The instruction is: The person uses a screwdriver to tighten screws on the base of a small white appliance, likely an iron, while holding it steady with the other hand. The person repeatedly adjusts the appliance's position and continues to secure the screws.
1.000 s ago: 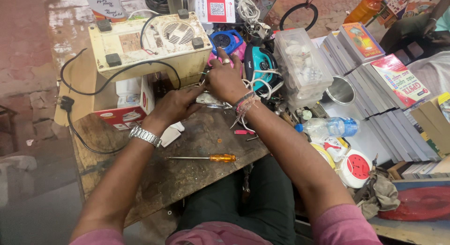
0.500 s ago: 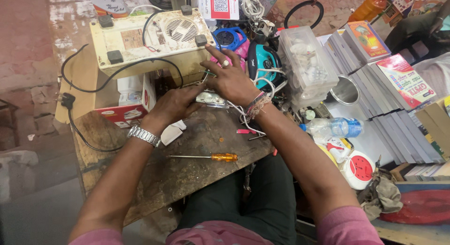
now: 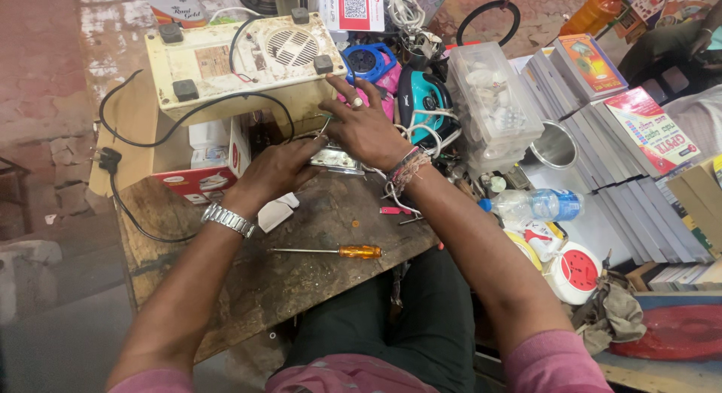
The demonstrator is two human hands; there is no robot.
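My left hand (image 3: 280, 169) rests on a small shiny metal part (image 3: 336, 159) at the far edge of the worn wooden workbench (image 3: 301, 265). My right hand (image 3: 364, 124) lies just above it with fingers spread, pinching a thin wire (image 3: 323, 127) beside the cream-coloured appliance base (image 3: 241, 58). A metal watch (image 3: 228, 219) is on my left wrist. Thread bands circle my right wrist. What lies under my palms is hidden.
A screwdriver with an orange handle (image 3: 331, 251) lies on the bench. A black cable (image 3: 135, 122) hangs at the left. To the right stand a clear plastic parts box (image 3: 496, 100), a water bottle (image 3: 534, 205), a steel cup (image 3: 553, 145) and stacked books (image 3: 602, 92).
My right hand has moved down off the appliance's corner and spread its fingers over the metal part. My left hand has stayed in place.
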